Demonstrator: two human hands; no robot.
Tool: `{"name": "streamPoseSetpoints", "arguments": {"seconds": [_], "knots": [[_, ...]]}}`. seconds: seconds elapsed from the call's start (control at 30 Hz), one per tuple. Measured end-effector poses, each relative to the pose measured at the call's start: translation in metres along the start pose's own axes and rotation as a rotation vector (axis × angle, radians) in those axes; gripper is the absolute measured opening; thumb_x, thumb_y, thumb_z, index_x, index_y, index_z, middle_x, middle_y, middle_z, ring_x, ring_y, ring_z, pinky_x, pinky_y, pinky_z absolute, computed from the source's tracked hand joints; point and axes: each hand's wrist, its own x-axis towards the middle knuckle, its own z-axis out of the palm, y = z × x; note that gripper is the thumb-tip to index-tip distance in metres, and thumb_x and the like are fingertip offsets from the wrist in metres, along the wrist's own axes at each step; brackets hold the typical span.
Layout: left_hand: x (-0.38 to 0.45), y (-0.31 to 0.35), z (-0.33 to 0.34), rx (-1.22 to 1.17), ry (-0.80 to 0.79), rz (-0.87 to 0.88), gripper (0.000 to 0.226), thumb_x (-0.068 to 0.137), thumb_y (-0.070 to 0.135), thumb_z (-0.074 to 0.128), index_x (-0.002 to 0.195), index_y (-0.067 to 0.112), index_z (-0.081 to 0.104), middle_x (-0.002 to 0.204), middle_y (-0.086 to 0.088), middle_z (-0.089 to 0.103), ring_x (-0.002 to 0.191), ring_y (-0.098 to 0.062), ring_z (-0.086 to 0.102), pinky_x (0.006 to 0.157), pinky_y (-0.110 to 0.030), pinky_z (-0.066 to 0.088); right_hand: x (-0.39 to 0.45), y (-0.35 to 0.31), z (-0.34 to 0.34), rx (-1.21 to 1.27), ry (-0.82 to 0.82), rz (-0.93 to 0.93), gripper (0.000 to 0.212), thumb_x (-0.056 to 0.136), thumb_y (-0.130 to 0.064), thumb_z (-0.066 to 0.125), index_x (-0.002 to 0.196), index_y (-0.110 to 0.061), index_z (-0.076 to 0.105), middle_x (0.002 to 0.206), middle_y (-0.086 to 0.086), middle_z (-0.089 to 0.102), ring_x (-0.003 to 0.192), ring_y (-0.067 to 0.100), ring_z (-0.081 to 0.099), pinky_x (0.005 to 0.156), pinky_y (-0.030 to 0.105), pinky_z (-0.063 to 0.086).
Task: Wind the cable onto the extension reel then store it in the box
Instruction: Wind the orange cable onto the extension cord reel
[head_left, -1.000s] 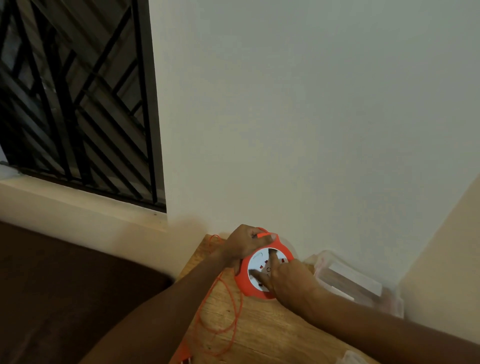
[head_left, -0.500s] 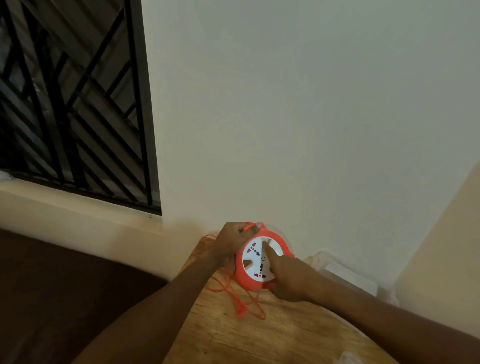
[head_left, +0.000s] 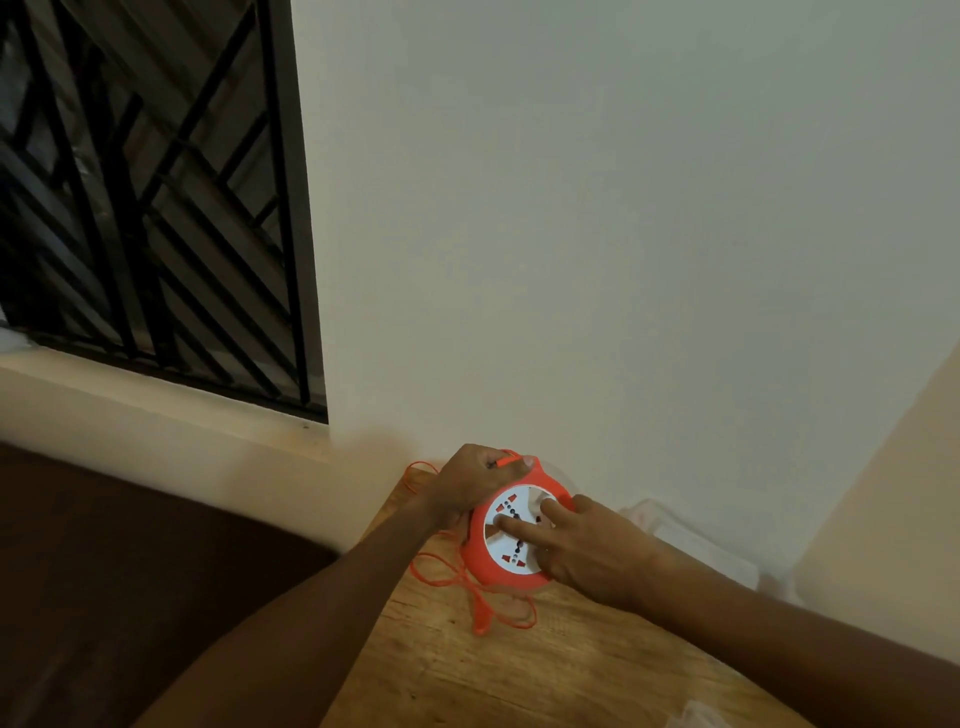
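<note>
An orange extension reel (head_left: 485, 564) with a white socket face (head_left: 506, 545) lies on a wooden table (head_left: 457, 670) by the wall. My left hand (head_left: 470, 480) grips the reel's upper left rim, fingers curled over its orange handle. My right hand (head_left: 587, 545) rests on the white face with two straight fingers pressed on it. Loose orange cable (head_left: 467, 587) lies in loops on the table, left of and in front of the reel. A clear plastic box (head_left: 691, 545) stands to the right against the wall, partly behind my right hand.
The white wall rises right behind the reel. A barred window (head_left: 156, 208) with a ledge is at the left, and a dark brown surface (head_left: 130, 571) lies below it, left of the table. A beige wall closes the right side.
The white face has turned under my right fingers, and the loose cable loop on the table has shrunk and drawn closer to the reel. My left hand has kept its grip on the rim.
</note>
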Motion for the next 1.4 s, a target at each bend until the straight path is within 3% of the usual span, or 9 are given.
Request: {"name": "streamPoseSetpoints", "arguments": {"seconds": [0.17, 0.33, 0.43, 0.57, 0.77, 1.0, 1.1, 1.23, 1.4], "knots": [[0.001, -0.003, -0.003, 0.063, -0.026, -0.001, 0.028, 0.101, 0.047, 0.062, 0.104, 0.022, 0.075, 0.097, -0.005, 0.081, 0.080, -0.023, 0.080, 0.076, -0.034, 0.067, 0.002, 0.002, -0.004, 0.000, -0.030, -0.033, 0.045, 0.092, -0.028, 0.068, 0.135, -0.021, 0.055, 0.162, 0.006, 0.015, 0.132, 0.042, 0.035, 0.097, 0.055, 0.047], [0.002, -0.003, -0.002, 0.007, -0.076, -0.017, 0.043, 0.098, 0.051, 0.066, 0.106, 0.011, 0.078, 0.097, -0.011, 0.083, 0.082, -0.030, 0.081, 0.076, -0.039, 0.067, 0.006, -0.001, -0.001, -0.039, -0.071, -0.110, 0.051, 0.099, -0.024, 0.059, 0.147, -0.021, 0.041, 0.164, 0.003, 0.008, 0.137, 0.039, 0.028, 0.108, 0.056, 0.036], [0.007, -0.002, -0.004, 0.059, -0.066, -0.012, 0.048, 0.098, 0.053, 0.065, 0.108, 0.008, 0.079, 0.094, -0.010, 0.083, 0.077, -0.024, 0.081, 0.072, -0.033, 0.067, 0.009, -0.008, 0.001, -0.066, -0.097, -0.051, 0.058, 0.098, -0.027, 0.059, 0.151, -0.026, 0.034, 0.164, 0.004, 0.002, 0.131, 0.041, 0.031, 0.106, 0.055, 0.037], [0.011, 0.003, -0.009, -0.002, -0.045, -0.034, 0.035, 0.095, 0.053, 0.068, 0.098, 0.020, 0.079, 0.088, 0.000, 0.083, 0.074, -0.019, 0.081, 0.065, -0.026, 0.064, 0.017, -0.014, -0.002, -0.111, -0.125, 0.037, 0.066, 0.097, -0.024, 0.061, 0.153, -0.024, 0.027, 0.162, 0.013, 0.000, 0.118, 0.045, 0.043, 0.097, 0.053, 0.043], [0.014, 0.003, -0.010, -0.047, -0.062, -0.065, 0.048, 0.092, 0.058, 0.070, 0.111, 0.015, 0.078, 0.096, -0.002, 0.084, 0.081, -0.025, 0.082, 0.072, -0.032, 0.067, 0.023, -0.017, -0.011, -0.175, -0.163, 0.075, 0.067, 0.094, -0.027, 0.066, 0.151, -0.019, 0.032, 0.159, 0.023, 0.013, 0.115, 0.047, 0.051, 0.094, 0.052, 0.044], [0.018, 0.010, -0.006, -0.031, -0.115, -0.016, 0.041, 0.085, 0.063, 0.074, 0.096, 0.025, 0.084, 0.094, -0.002, 0.084, 0.080, -0.020, 0.081, 0.068, -0.024, 0.063, 0.029, -0.016, -0.016, -0.175, -0.167, 0.131, 0.065, 0.098, -0.034, 0.059, 0.153, -0.025, 0.025, 0.151, 0.029, 0.029, 0.131, 0.048, 0.040, 0.098, 0.053, 0.042], [0.024, 0.008, -0.004, 0.026, -0.059, -0.022, 0.048, 0.092, 0.057, 0.071, 0.100, 0.010, 0.080, 0.091, -0.009, 0.082, 0.077, -0.024, 0.080, 0.074, -0.030, 0.066, 0.032, -0.010, -0.019, -0.088, -0.189, 0.195, 0.064, 0.099, -0.030, 0.055, 0.153, -0.022, 0.022, 0.146, 0.031, 0.036, 0.132, 0.049, 0.038, 0.101, 0.056, 0.039], [0.022, 0.010, 0.005, -0.012, 0.045, 0.005, 0.043, 0.097, 0.049, 0.068, 0.104, 0.008, 0.080, 0.096, -0.010, 0.083, 0.080, -0.021, 0.079, 0.079, -0.033, 0.066, 0.033, 0.003, -0.023, 0.143, -0.198, 0.342, 0.063, 0.098, -0.035, 0.052, 0.152, -0.018, 0.025, 0.142, 0.020, 0.048, 0.124, 0.040, 0.050, 0.104, 0.051, 0.038], [0.021, 0.014, 0.013, -0.085, 0.140, 0.037, 0.054, 0.099, 0.046, 0.067, 0.099, -0.007, 0.075, 0.095, -0.023, 0.080, 0.080, -0.033, 0.077, 0.078, -0.040, 0.063, 0.027, 0.023, -0.017, 0.585, -0.119, 0.629, 0.065, 0.090, -0.043, 0.061, 0.148, -0.033, 0.034, 0.136, 0.002, 0.057, 0.117, 0.026, 0.059, 0.095, 0.036, 0.047]]}}
